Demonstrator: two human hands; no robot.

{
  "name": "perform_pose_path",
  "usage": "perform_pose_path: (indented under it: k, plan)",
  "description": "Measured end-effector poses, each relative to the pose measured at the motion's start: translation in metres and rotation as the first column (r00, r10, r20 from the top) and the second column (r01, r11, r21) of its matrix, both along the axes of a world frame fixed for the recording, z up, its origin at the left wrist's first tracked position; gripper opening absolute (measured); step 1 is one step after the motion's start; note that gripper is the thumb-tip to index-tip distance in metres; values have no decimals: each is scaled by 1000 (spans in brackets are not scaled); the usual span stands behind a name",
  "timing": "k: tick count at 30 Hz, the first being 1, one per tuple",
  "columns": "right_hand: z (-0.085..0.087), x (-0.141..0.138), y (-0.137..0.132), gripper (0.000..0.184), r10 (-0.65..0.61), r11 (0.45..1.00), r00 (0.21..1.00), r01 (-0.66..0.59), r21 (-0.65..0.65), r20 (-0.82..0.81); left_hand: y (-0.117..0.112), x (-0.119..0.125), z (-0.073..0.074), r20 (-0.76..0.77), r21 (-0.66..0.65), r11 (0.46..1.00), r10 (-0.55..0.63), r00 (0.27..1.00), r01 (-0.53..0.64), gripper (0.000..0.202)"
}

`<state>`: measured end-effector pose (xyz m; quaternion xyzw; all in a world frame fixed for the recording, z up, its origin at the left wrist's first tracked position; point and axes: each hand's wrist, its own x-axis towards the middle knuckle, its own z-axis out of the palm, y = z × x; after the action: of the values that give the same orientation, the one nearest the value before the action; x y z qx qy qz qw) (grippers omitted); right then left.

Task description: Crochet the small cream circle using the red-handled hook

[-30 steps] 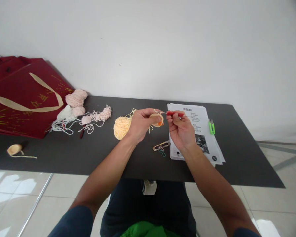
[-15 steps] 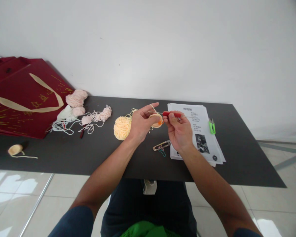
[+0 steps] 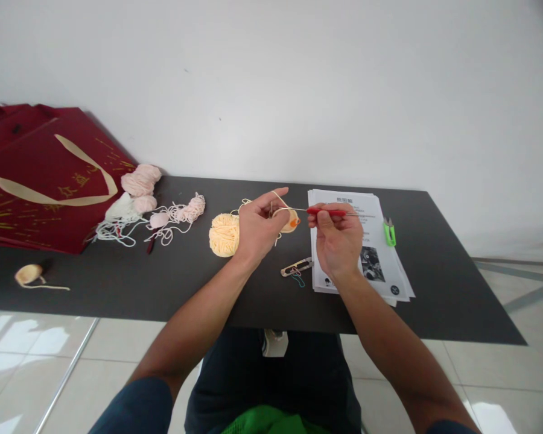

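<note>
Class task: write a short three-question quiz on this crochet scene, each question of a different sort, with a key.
1. True or false: the right hand holds a red-handled crochet hook.
2. Which lies nearest the right edge of the printed sheets? A) green snips B) pink yarn C) red bag
3. Fill in: the left hand holds a small round ____ piece of cream yarn.

Key: 1 true; 2 A; 3 crocheted.

The left hand (image 3: 253, 232) pinches a small crocheted piece (image 3: 289, 220); the right hand (image 3: 337, 241) grips a red-handled hook (image 3: 326, 211).
</note>
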<state>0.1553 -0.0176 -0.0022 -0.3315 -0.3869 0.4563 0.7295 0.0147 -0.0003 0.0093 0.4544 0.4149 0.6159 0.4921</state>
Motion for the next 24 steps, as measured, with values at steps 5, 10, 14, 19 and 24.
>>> perform_pose_path:
  k: [5,10,14,19,24]
  plan:
    - [-2,5,2,17,-66,996,996,63,58,58,0,0,-1,-15,16,999,35,999,-35,40]
    - [-2,8,3,18,-96,993,993,90,73,72,0,0,-3,-17,32,998,47,999,-46,38]
    - [-2,8,2,16,-92,992,993,85,93,77,0,-1,-2,-24,29,999,41,999,-41,39]
    - [-3,6,2,15,-105,991,990,96,96,93,0,0,-1,-11,25,998,54,998,-54,38]
    - [-5,3,0,14,-121,986,988,107,129,100,-1,0,-2,-22,37,996,83,996,-82,37]
